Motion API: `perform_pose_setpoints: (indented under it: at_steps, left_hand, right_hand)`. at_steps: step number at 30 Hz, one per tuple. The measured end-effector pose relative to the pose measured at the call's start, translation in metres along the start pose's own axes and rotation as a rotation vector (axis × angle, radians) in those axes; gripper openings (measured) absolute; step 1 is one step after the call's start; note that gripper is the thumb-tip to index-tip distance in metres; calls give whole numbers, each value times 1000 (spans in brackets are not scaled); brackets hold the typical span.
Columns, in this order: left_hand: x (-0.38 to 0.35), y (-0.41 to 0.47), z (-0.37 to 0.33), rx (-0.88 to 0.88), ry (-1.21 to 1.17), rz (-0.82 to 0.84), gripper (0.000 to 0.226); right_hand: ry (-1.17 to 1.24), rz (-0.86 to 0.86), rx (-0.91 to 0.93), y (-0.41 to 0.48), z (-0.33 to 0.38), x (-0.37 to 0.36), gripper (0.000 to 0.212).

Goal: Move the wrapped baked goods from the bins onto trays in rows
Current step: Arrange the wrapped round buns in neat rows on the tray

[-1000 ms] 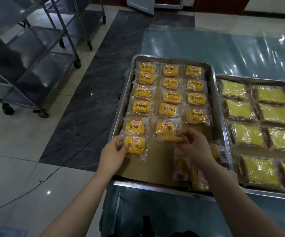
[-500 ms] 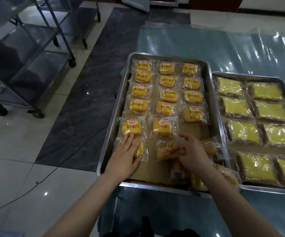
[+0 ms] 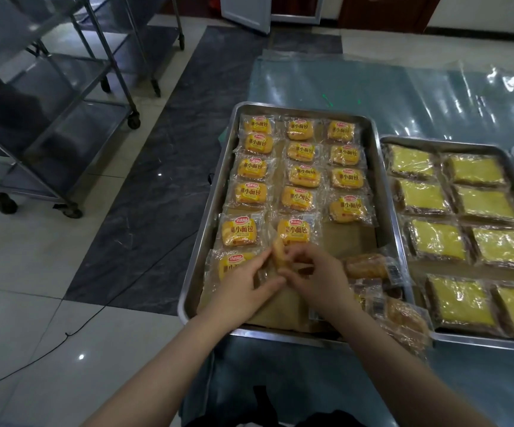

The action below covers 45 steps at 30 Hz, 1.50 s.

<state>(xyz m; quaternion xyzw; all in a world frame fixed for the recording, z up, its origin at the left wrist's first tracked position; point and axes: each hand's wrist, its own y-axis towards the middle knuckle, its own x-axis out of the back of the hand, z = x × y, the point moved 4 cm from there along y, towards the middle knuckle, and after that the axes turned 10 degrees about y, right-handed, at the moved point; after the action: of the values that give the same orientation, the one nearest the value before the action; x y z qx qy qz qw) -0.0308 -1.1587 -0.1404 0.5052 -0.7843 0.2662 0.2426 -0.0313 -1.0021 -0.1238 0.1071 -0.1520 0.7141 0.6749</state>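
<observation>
1. Landmark is the steel tray (image 3: 206,235), sitting on a tabletop (image 3: 434,87) covered in shiny clear plastic film.
2. Both hands meet over the near part of the tray, middle column. The left hand (image 3: 243,285) and right hand (image 3: 317,278) are pinching the same wrapped bun (image 3: 278,252) between their fingertips, so both are closed down on it rather than spread wide.
3. That bun is tipped up on edge, lifted a bit off the brown liner paper, right at the fingertips and just in front of the nearest labelled bun in the tray's middle column (image 3: 294,231).
4. The left hand partly covers another bun (image 3: 228,263) at the tray's near-left corner.
5. Rest of the tray: yellow-labelled buns in three columns running to the far end. The right-hand column stops short, with bare paper showing in front of it.
6. Near-right corner of the tray has a loose heap of buns (image 3: 369,266), label-side down, some spilling over the rim.
7. Right of the tray, touching it, is a second tray (image 3: 477,342) with yellow square cakes in rows.
8. Left of the tray, across the floor, metal racks on wheels (image 3: 64,103).
</observation>
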Motion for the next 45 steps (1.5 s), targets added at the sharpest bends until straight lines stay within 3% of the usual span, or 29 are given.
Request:
perform_pose_setpoints:
  at_steps: [2, 4, 6, 8, 10, 13, 15, 18, 24, 29, 32, 35, 38, 41, 45]
  left_hand:
    - [2, 1, -1, 50, -195, 4, 62]
    - [8, -2, 5, 75, -235, -33, 59]
    - [14, -6, 12, 94, -217, -86, 36]
    - [16, -10, 20, 142, -250, -95, 20]
    - [16, -13, 25, 196, -356, -52, 22]
    - [17, -16, 31, 229, -468, -55, 32]
    - [20, -18, 36, 248, -384, -150, 38]
    - [29, -22, 43, 224, 48, -288, 50]
    - [21, -23, 45, 102, 377, -270, 51]
    - [9, -20, 46, 63, 606, -234, 48]
    - [0, -13, 52, 41, 688, -134, 58]
    - [-4, -9, 58, 28, 667, -55, 66]
    - [-5, -9, 57, -9, 646, -70, 68]
    - [-4, -12, 59, 15, 608, -92, 72]
    - [-5, -20, 62, 44, 589, -105, 73]
  right_hand:
    - [103, 139, 48, -5, 6, -12, 33]
    - [205, 200, 31, -9, 3, -17, 43]
    - [256, 102, -40, -9, -3, -14, 43]
    - [166, -42, -104, -5, -8, -8, 28]
    - [87, -46, -183, -2, -14, -5, 36]
    - [133, 124, -291, -2, -20, -13, 39]
    - [108, 164, -313, -5, -21, -22, 27]
    - [104, 149, -363, -5, -24, -39, 20]
    - [53, 170, -480, 5, -37, -61, 23]
    - [-96, 153, -387, 10, -37, -70, 24]
    - [-223, 140, -308, 10, -33, -69, 28]
    - [-416, 105, -6, 11, -24, -66, 41]
    - [-536, 267, 177, 17, -17, -72, 50]
    - [-582, 412, 177, 22, -20, -79, 53]
    - [-623, 401, 154, 21, -24, -85, 55]
